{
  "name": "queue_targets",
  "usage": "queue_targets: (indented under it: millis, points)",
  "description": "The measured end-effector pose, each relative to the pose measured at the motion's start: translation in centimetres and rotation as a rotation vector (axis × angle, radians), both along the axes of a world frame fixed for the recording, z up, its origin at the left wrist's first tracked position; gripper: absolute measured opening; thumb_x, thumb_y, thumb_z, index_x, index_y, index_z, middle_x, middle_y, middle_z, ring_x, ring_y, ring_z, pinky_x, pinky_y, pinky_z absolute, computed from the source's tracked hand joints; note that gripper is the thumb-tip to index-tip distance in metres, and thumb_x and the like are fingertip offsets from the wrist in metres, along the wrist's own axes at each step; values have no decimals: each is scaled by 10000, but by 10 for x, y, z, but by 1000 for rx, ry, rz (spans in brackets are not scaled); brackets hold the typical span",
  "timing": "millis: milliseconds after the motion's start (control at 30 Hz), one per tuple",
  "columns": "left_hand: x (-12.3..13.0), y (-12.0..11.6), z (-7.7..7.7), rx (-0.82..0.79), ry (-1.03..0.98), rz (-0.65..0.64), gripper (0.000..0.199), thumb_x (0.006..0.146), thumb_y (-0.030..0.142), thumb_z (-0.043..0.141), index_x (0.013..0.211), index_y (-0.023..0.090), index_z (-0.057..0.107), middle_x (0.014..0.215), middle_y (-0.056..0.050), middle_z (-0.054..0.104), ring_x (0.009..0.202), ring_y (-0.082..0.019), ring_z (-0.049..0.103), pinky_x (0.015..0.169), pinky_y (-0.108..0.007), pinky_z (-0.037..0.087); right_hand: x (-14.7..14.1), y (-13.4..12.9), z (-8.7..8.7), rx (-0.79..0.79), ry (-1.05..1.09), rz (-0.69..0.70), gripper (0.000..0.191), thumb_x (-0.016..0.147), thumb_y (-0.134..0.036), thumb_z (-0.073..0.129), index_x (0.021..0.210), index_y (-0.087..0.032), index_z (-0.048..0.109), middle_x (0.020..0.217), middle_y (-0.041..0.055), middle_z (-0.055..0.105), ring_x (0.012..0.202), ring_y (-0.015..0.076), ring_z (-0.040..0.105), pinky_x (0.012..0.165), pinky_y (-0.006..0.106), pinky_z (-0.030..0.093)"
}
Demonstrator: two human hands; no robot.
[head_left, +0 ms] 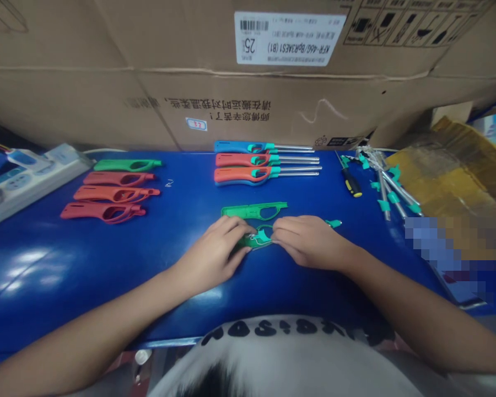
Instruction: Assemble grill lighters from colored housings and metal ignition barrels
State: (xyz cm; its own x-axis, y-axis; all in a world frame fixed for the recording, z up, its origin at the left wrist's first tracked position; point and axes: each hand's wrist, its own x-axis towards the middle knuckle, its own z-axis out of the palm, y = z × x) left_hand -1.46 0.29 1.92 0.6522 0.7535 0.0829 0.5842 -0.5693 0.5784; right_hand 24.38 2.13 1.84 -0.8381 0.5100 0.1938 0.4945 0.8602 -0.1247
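Observation:
Both hands are closed on one green lighter casing half (254, 244) above the blue table. My left hand (213, 251) pinches its handle end between thumb and fingers. My right hand (310, 241) grips the other end, its fingertips beside a teal trigger (263, 236) and thin wire set in the casing. My right fingers hide the front of that half. A small teal piece with a metal tip (334, 223) shows just beyond my right hand; whether it joins the held part I cannot tell. Right behind the hands lies a second green casing half (254, 210).
Several green and red casings (107, 194) lie left, near a white power strip (33, 179). Assembled lighters (242, 160) sit at the back by a cardboard box (107, 105). On the right are a screwdriver (350, 183), metal tubes with teal parts (391, 196) and yellowish plastic (446, 182).

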Motion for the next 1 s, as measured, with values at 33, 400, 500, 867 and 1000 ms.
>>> queue_targets:
  millis: [33, 400, 500, 867, 1000]
  points:
    - [0, 0, 0, -2, -1, 1, 230, 978, 187, 560, 1206, 188, 587, 1192, -91, 612, 1105, -253, 554, 1009, -452, 485, 0, 0, 0, -6, -2, 6, 186, 999, -169, 477, 918, -171, 644, 906, 52, 675, 786, 172, 573, 648, 300, 372]
    - [0, -3, -2, -21, -74, 49, 331, 928, 136, 598, 1244, 178, 510, 1186, -102, 638, 1127, -259, 579, 983, -451, 515, 1, -1, -1, -43, 12, -17, 220, 1006, -212, 494, 938, -189, 702, 941, 44, 668, 743, 148, 566, 635, 293, 372]
    - [1, -3, -1, -29, -88, 31, 438, 889, 90, 596, 1310, 177, 512, 1234, -112, 633, 1178, -263, 584, 1023, -455, 504, 1, -2, 0, -51, 24, -18, 251, 1027, -265, 486, 949, -193, 714, 927, 38, 663, 723, 140, 560, 624, 288, 369]
    - [16, -8, -4, -62, -215, 127, 202, 962, 290, 624, 1128, 182, 662, 1070, -73, 723, 993, -225, 670, 906, -390, 529, 0, -4, -1, -40, 38, -6, 259, 1036, -295, 497, 1002, -206, 738, 921, 27, 673, 718, 135, 577, 621, 280, 367]
    - [19, -8, -9, -53, -208, 160, 153, 971, 289, 624, 1088, 198, 660, 1045, -50, 741, 968, -223, 675, 887, -397, 518, 0, -4, -1, -38, 46, -9, 257, 1036, -296, 500, 1018, -213, 743, 926, 25, 674, 712, 131, 570, 622, 278, 366]
